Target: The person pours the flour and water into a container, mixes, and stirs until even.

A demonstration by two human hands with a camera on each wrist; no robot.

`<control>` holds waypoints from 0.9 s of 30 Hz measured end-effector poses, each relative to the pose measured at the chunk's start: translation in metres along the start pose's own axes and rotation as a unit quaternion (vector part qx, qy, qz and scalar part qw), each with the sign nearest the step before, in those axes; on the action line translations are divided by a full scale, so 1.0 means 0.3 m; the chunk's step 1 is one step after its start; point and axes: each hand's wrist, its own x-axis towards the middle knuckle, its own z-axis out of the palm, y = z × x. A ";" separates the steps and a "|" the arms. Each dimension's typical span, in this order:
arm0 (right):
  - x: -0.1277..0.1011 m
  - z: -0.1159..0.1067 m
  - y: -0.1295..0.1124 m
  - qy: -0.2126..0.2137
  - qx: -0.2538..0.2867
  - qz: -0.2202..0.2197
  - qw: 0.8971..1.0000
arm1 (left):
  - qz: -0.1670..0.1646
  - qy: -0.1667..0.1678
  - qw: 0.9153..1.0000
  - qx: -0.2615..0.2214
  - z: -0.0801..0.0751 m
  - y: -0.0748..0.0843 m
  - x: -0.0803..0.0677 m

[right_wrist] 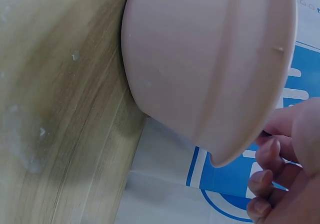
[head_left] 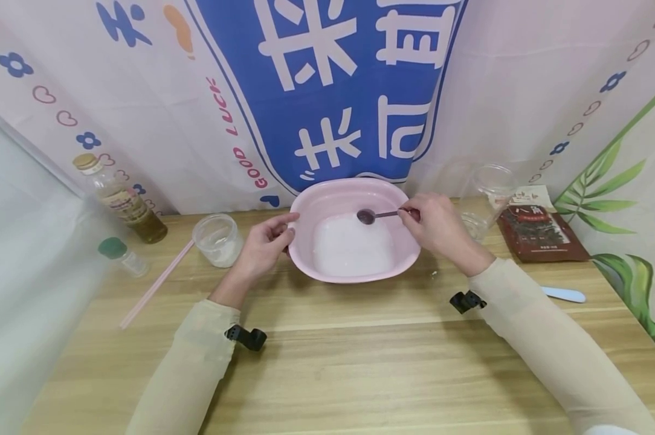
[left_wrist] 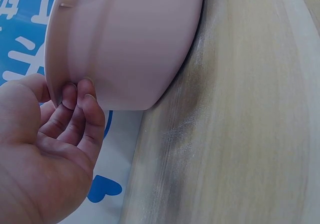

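A pink oval basin [head_left: 354,277] stands on the wooden table, with white contents [head_left: 351,248] spread over its bottom. My left hand [head_left: 266,244] grips the basin's left rim; in the left wrist view the thumb is on the rim's top and the curled fingers [left_wrist: 91,119] are under it. Over the basin's right rim, my right hand [head_left: 436,226] pinches the handle of a small dark spoon [head_left: 366,216]. The spoon's bowl hangs over the white contents. In the right wrist view the basin's wall [right_wrist: 190,58] hides the spoon's bowl.
Left of the basin are a clear tub [head_left: 216,240] with white stuff, pink chopsticks [head_left: 156,285], an oil bottle [head_left: 129,202] and a green-capped jar [head_left: 123,256]. To the right are a clear plastic container [head_left: 474,225], a brown spice packet [head_left: 539,232] and a light-blue handle [head_left: 564,294].
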 end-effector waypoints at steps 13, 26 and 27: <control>0.065 0.035 -0.052 -0.047 -0.039 0.037 0.997 | -0.004 -0.004 1.000 -0.001 0.001 0.007 -0.001; 0.096 0.085 -0.104 -0.080 -0.025 -0.005 0.996 | -0.001 -0.005 1.000 0.006 -0.006 0.008 -0.002; 0.094 0.086 -0.105 -0.078 -0.021 -0.006 0.997 | -0.002 -0.006 1.000 0.005 -0.004 0.009 -0.002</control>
